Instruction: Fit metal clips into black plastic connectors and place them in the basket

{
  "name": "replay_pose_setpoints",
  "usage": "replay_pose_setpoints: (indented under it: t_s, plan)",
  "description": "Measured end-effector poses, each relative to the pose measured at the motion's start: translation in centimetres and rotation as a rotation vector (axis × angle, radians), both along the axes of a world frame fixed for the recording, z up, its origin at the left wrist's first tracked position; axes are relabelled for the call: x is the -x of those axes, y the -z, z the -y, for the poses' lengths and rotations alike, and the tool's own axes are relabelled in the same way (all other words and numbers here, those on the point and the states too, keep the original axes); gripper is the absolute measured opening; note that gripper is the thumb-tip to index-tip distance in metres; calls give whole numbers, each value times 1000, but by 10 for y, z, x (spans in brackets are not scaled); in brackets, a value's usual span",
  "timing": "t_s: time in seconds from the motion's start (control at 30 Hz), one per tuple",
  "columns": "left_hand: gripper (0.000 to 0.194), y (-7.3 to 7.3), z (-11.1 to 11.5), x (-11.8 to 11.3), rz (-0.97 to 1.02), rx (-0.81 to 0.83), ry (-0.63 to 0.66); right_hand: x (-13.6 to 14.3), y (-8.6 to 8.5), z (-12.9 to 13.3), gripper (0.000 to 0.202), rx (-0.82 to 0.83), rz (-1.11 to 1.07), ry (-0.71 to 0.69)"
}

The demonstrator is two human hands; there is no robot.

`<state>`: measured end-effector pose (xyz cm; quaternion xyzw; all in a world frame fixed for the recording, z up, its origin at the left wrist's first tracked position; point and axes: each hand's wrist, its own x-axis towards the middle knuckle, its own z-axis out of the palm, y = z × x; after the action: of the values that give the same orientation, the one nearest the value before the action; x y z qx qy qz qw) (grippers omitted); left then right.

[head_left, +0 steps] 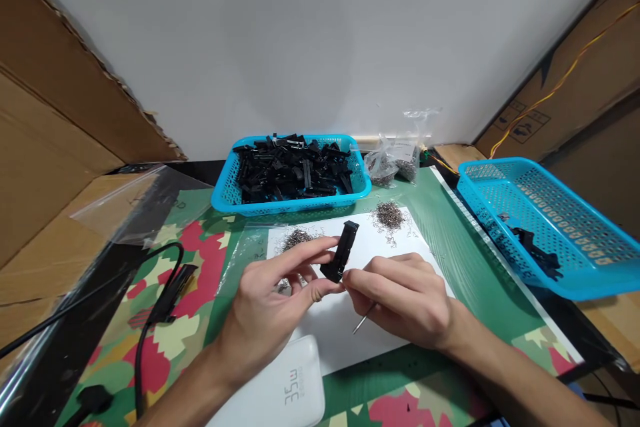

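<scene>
My left hand grips a narrow black plastic part between thumb and fingers, tilted above a white sheet. Closed up against the part's lower end is my right hand, its fingertips touching or nearly touching it. A thin metal rod sticks out below the right hand's curled fingers; its other end is hidden. On the sheet behind the hands lie two piles of tiny metal pieces, a left pile and a right pile.
A blue basket heaped with black parts stands at the back. Another blue basket on the right holds a few. Bags of small metal pieces lean by the wall. A white power bank sits in front; a black cable runs left.
</scene>
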<state>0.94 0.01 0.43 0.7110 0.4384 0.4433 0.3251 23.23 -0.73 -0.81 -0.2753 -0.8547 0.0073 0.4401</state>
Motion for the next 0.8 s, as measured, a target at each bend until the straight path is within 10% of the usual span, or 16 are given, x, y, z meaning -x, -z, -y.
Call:
replay_pose_setpoints:
  t_s: [0.8]
  plan:
    - [31, -4, -3, 1, 73, 271, 128, -8, 2, -10, 14, 17, -13, 32]
